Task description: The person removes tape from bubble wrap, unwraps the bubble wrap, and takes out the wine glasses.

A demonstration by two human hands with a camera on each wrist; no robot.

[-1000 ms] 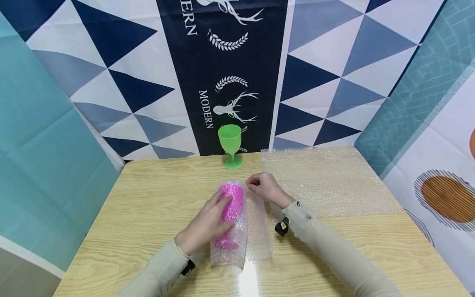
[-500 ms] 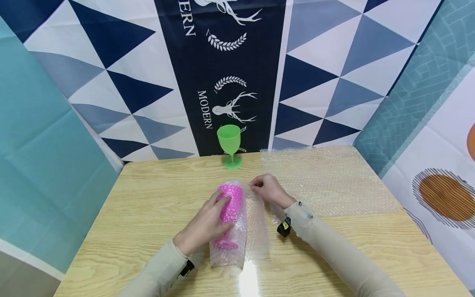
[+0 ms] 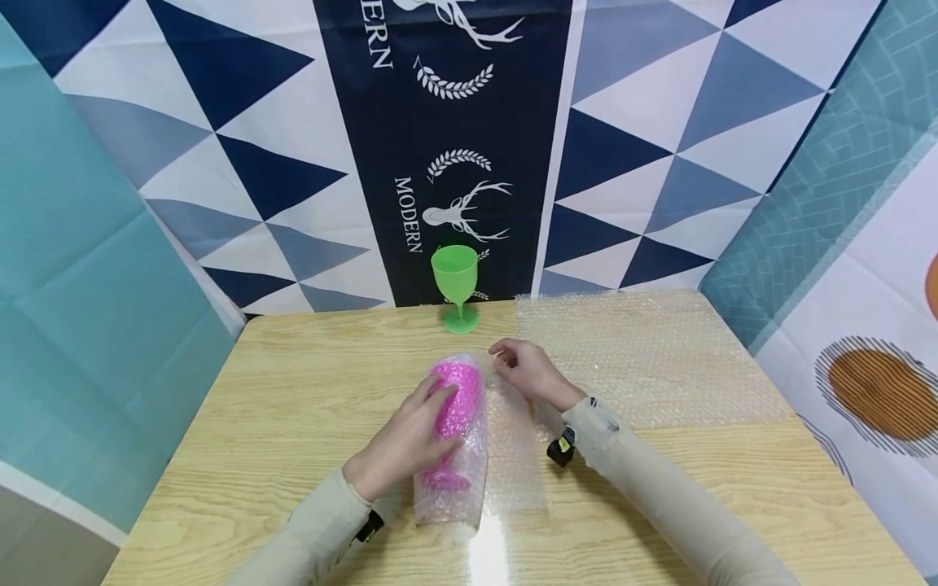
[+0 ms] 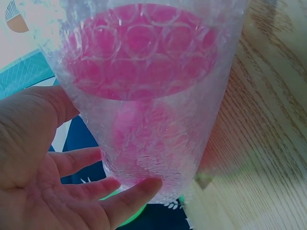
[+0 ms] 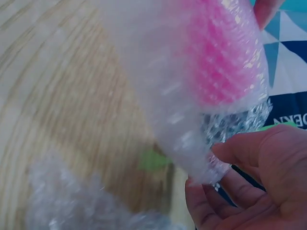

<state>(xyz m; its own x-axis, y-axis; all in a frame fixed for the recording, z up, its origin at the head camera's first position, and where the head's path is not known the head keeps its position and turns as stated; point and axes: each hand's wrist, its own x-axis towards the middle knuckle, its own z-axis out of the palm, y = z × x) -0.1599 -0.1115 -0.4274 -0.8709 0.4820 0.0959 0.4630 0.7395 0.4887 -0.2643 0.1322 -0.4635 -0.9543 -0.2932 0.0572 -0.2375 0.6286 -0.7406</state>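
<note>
A pink goblet (image 3: 456, 407) lies on its side, rolled in bubble wrap (image 3: 469, 509), its foot toward the near side. My left hand (image 3: 412, 439) grips the wrapped goblet from the left, thumb and fingers spread along it. In the left wrist view, the goblet's round foot (image 4: 144, 52) shows through the bubbles. My right hand (image 3: 529, 373) is at the far end of the loose flap (image 3: 513, 464) beside the roll. The right wrist view shows its thumb and fingers pinching a corner of the wrap (image 5: 211, 170).
A green goblet (image 3: 456, 281) stands upright at the table's back edge, beyond the wrapped one. Another flat sheet of bubble wrap (image 3: 645, 358) covers the back right of the wooden table (image 3: 293, 407). Patterned cloth walls (image 3: 630, 163) stand behind and at the sides.
My right hand drew slightly right, then came back a little, its fingers loosening slightly. The flap's near corner now spreads farther right. My left hand stays on the wrapped goblet.
</note>
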